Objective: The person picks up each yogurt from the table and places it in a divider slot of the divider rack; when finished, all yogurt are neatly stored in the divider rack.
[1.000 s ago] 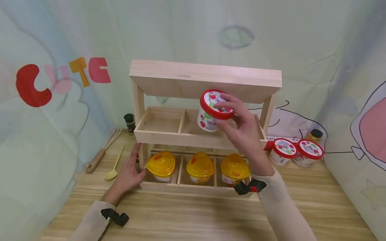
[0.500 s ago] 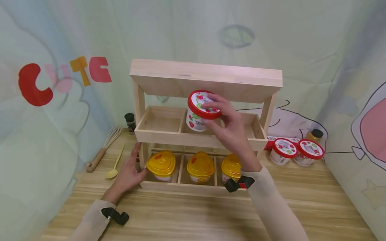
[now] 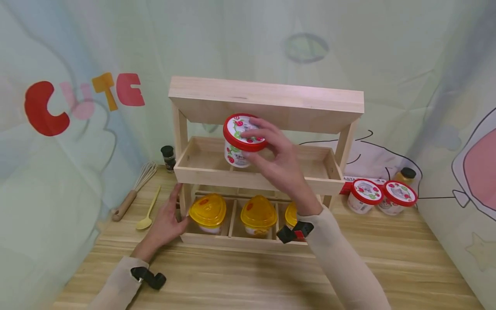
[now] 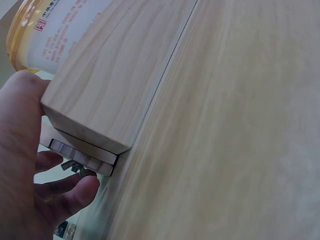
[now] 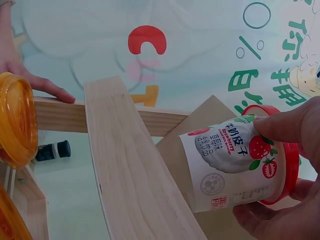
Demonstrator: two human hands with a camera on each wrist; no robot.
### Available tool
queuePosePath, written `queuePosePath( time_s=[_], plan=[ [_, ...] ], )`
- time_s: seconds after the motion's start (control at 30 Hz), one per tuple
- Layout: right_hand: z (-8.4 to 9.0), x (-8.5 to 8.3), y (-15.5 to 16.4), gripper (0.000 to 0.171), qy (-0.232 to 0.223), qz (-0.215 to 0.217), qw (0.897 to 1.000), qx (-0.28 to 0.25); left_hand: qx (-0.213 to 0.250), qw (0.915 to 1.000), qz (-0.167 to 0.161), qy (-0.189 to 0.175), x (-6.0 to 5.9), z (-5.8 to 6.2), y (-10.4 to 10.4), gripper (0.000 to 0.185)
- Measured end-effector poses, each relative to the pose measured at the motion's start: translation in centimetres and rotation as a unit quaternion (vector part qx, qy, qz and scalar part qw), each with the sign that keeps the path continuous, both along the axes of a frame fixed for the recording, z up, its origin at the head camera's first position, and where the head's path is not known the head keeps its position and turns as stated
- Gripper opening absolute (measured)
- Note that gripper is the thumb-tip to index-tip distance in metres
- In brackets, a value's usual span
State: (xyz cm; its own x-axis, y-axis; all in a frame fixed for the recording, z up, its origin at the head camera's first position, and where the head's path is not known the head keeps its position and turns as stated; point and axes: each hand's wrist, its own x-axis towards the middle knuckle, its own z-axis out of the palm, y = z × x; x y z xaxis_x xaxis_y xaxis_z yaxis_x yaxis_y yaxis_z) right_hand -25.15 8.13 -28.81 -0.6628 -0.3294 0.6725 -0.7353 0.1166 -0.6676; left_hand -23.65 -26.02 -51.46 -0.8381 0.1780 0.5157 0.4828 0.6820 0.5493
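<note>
My right hand (image 3: 280,165) holds a white tub (image 3: 235,155) with a red lid and strawberry print, thumb and fingers round its lid end. The tub hangs at the upper tier of a two-tier wooden rack (image 3: 255,177), over its left part. In the right wrist view, the tub (image 5: 227,167) lies close beside the rack's front board (image 5: 135,165). My left hand (image 3: 166,224) grips the rack's lower left end, thumb at the front and fingers at the side. In the left wrist view, its fingers (image 4: 82,192) curl by a small metal wing nut (image 4: 75,166).
Several yellow-lidded cups (image 3: 258,213) sit in the lower tier's compartments. Two more red-lidded tubs (image 3: 360,204) stand right of the rack, before a jar (image 3: 406,174). Left lie a whisk (image 3: 135,189) and a yellow spoon (image 3: 145,221), near a black-capped bottle (image 3: 168,159).
My right hand has carried the red-lidded tub leftward along the upper tier, from its middle toward the left compartments. The left hand has stayed at the rack's left end.
</note>
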Motion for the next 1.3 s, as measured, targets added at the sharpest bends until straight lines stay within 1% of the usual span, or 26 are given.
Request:
queuePosePath(
  time_s=[0.27,0.43,0.7,0.83,0.97,1.17,1.3],
  plan=[
    [0.4,-0.4,-1.6,0.037,-0.008,0.015,1.000,0.010,-0.005,1.0000,0.005,0.001,0.2,0.2,0.1,0.112],
    [0.3,-0.6,-2.1,0.039,-0.013,0.019,1.000,0.022,-0.005,1.0000,0.003,0.001,0.2,0.3,0.2,0.112],
    [0.1,-1.2,-3.0,0.037,-0.005,0.026,0.999,0.028,-0.004,1.0000,0.003,-0.006,0.3,0.5,0.3,0.112],
    [-0.1,-1.4,-3.7,0.037,-0.009,0.027,0.999,0.036,-0.004,1.0000,0.004,-0.002,0.3,0.4,0.3,0.112],
    [-0.2,-1.6,-4.3,0.037,-0.021,0.027,0.998,0.047,-0.001,1.0000,0.000,0.004,0.2,0.3,0.2,0.112],
    [-0.2,-1.7,-5.1,0.038,-0.052,0.030,0.996,0.069,0.002,1.0000,-0.004,0.003,0.0,0.1,0.0,0.113],
    [-0.4,-1.9,-5.5,0.039,-0.060,0.028,0.994,0.087,0.001,1.0000,-0.004,0.002,0.0,0.1,0.0,0.113]
  ],
)
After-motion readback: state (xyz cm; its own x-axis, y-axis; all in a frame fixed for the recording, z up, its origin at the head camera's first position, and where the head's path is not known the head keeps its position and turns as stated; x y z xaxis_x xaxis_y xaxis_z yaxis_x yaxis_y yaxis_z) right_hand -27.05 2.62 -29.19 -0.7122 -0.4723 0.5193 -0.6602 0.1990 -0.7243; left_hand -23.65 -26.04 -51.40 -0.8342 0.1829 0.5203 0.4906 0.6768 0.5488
